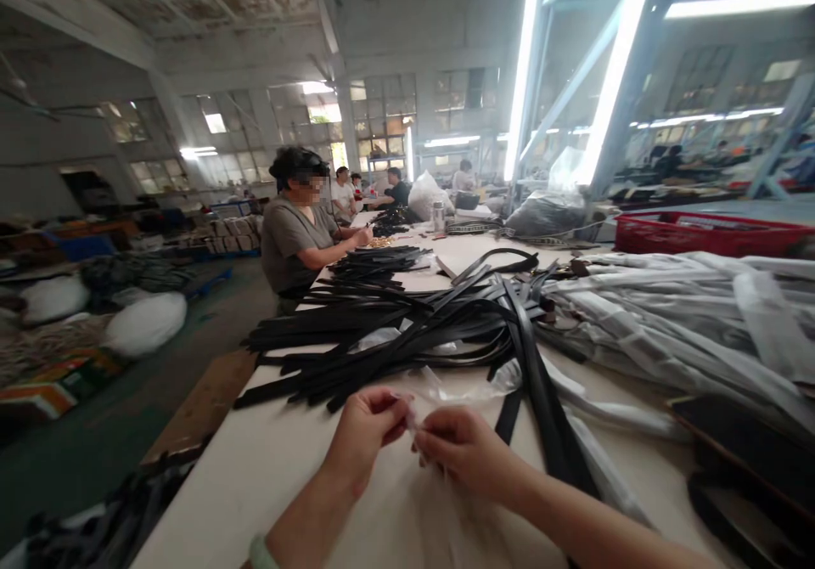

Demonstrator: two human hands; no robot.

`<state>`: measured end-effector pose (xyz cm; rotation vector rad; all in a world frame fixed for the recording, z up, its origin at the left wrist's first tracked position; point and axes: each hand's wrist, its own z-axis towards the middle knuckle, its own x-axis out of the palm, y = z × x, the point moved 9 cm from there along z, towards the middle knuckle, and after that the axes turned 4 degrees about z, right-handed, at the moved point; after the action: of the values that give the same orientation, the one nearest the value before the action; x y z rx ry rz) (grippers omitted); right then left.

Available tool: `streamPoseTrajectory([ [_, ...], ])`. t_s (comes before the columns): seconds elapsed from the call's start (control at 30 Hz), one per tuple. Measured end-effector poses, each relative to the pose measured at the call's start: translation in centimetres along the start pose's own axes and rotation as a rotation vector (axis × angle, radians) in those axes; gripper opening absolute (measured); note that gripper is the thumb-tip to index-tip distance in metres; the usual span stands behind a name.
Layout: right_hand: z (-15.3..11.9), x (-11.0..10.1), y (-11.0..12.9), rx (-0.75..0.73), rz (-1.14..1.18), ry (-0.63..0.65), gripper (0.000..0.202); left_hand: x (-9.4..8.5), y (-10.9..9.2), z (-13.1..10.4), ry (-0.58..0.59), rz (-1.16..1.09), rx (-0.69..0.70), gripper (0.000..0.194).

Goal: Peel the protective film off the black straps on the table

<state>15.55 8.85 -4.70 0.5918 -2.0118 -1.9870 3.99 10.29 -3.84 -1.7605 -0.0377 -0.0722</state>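
My left hand (pixel 370 426) pinches a thin strip of clear plastic film (pixel 451 509) between thumb and fingers. Close beside it, my right hand (pixel 462 448) pinches the same film, which hangs faintly down over the pale table (pixel 267 467). The film's exact shape is hard to make out. Just beyond my hands lies a loose heap of flat black belts (pixel 382 344), with crumpled clear plastic (pixel 439 386) at its near edge. To the right of my right hand, one black belt (pixel 541 399) runs toward me across the table.
White-wrapped strips (pixel 668 323) are piled on the right, with a red crate (pixel 706 233) behind them. A dark object (pixel 751 467) sits at the near right. Across the left table edge a co-worker (pixel 299 233) works with both hands. White sacks (pixel 146 323) lie on the floor.
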Motion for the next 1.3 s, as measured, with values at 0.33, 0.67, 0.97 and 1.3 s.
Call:
streamPoseTrajectory([
  [0.33,0.3,0.0,-1.9,0.068,0.137,-0.104,0.014,0.8,-1.1,-0.5,-0.02,0.135,0.198,0.04],
  [0.67,0.6,-6.3,4.0,-0.316,-0.571,-0.101,0.034,-1.8,-2.2,0.4,-0.066,-0.254,0.056,0.05],
  [0.97,1.9,-9.9,2.7,-0.213,-0.987,-0.407,0.032,-8.9,-5.1,2.8,-0.203,0.944,0.21,0.049],
  [1.3,-0.2,-5.8,4.8,-0.431,-0.895,-0.325,0.026,-10.6,-2.9,3.8,-0.425,1.223,0.129,0.013],
])
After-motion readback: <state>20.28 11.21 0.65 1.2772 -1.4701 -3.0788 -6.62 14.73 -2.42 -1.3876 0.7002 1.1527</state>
